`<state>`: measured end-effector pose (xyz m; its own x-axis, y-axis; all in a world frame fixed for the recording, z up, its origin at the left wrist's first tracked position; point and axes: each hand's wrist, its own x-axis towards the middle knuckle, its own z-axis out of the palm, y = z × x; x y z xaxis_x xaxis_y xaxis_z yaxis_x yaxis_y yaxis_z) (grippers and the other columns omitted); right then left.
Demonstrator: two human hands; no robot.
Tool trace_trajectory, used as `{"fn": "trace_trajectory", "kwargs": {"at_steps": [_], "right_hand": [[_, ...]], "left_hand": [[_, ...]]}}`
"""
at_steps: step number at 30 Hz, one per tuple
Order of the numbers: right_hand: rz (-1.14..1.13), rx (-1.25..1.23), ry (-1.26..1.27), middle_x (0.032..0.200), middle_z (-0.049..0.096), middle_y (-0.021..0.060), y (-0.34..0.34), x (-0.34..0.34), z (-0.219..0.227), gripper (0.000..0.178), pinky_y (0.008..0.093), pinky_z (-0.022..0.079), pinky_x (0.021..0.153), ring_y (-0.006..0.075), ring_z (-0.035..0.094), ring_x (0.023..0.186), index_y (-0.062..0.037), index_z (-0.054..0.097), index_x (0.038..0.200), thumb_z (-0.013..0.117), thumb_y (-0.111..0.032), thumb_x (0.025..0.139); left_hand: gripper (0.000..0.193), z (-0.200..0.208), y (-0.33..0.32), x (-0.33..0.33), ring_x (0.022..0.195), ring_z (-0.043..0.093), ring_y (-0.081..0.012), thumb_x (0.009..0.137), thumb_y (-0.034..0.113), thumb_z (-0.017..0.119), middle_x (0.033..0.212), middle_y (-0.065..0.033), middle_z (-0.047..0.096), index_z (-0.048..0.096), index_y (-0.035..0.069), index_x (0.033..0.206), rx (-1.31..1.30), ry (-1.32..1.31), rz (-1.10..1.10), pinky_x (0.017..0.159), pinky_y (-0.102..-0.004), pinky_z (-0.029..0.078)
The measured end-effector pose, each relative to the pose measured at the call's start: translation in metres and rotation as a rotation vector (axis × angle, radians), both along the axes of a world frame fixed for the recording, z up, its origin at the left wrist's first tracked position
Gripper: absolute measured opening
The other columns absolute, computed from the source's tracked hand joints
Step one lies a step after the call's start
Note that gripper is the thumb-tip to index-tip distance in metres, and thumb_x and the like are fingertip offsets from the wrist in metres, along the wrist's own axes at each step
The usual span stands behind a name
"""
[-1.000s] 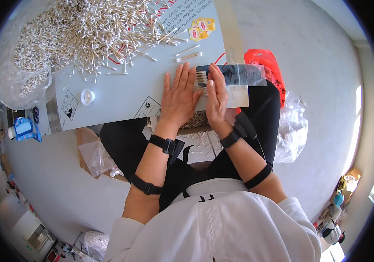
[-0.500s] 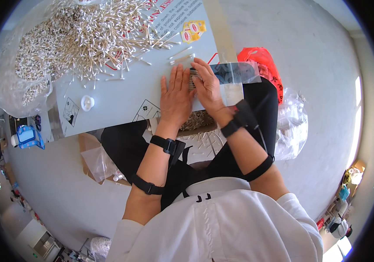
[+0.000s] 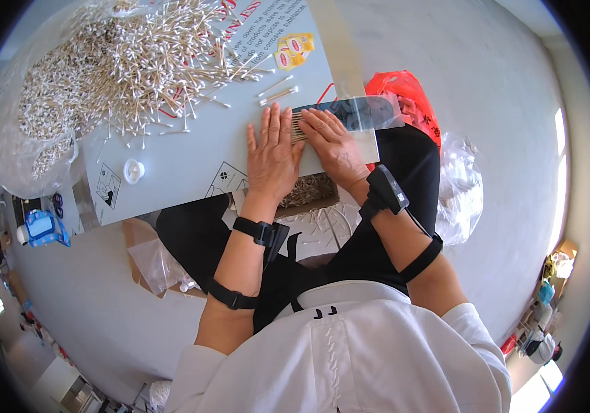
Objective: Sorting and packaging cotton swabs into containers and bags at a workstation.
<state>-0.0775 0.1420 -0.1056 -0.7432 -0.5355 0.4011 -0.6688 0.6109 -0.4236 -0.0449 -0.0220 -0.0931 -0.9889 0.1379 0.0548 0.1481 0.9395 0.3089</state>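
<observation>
Right hand [image 3: 337,147] has flattened palm-down, both grips unclamped, swab row [image 3: 297,128] lined up against left hand [image 3: 273,157] near surface's [image 3: 188,160] near-right corner, loose pile [image 3: 147,58] remaining far-left.

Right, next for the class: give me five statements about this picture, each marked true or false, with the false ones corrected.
1. The left hand is palm down with its fingers extended. True.
2. The right hand is clenched in a fist. False: the right hand has its fingers stretched out.
3. Cotton swabs show between the two hands. True.
4. The small round container is red. False: the small round container is white.
5. Yellow packets lie on the grey board. True.
</observation>
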Motion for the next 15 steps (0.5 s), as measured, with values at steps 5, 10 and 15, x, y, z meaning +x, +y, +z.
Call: {"fn": "trace_trajectory", "kwargs": {"at_steps": [5,10,15], "right_hand": [[-0.276,-0.259,-0.077,0.115,0.058,0.0155,0.012,0.003,0.014,0.028,0.0412,0.05,0.089,0.0332,0.06,0.105,-0.0021,0.062,0.108,0.063,0.0,0.081],[-0.518,-0.095,-0.272,0.088,0.062,0.0165,0.048,-0.013,0.028,0.012,0.0428,0.053,0.07,0.0365,0.063,0.082,-0.0038,0.058,0.088,0.066,-0.01,0.082],[-0.444,0.372,-0.202,0.081,0.064,0.0196,0.043,-0.026,0.035,0.011,0.0428,0.055,0.064,0.0349,0.067,0.075,-0.0006,0.063,0.082,0.061,-0.011,0.079]], "left_hand": [[0.069,0.002,0.001,0.001,0.147,0.018,-0.0269,0.093,0.038,0.055,0.158,-0.0137,0.021,0.028,0.009,0.15,-0.01,0.004,-0.006,0.117,-0.0526,0.012],[0.072,0.001,0.011,-0.007,0.147,0.018,-0.0267,0.092,0.044,0.054,0.158,-0.0143,0.023,0.028,0.009,0.15,-0.001,0.034,-0.01,0.118,-0.0519,0.01],[0.072,-0.005,0.03,-0.02,0.147,0.018,-0.0264,0.093,0.046,0.052,0.157,-0.0144,0.024,0.028,0.009,0.15,0.032,0.071,-0.036,0.118,-0.0513,0.01]]}}
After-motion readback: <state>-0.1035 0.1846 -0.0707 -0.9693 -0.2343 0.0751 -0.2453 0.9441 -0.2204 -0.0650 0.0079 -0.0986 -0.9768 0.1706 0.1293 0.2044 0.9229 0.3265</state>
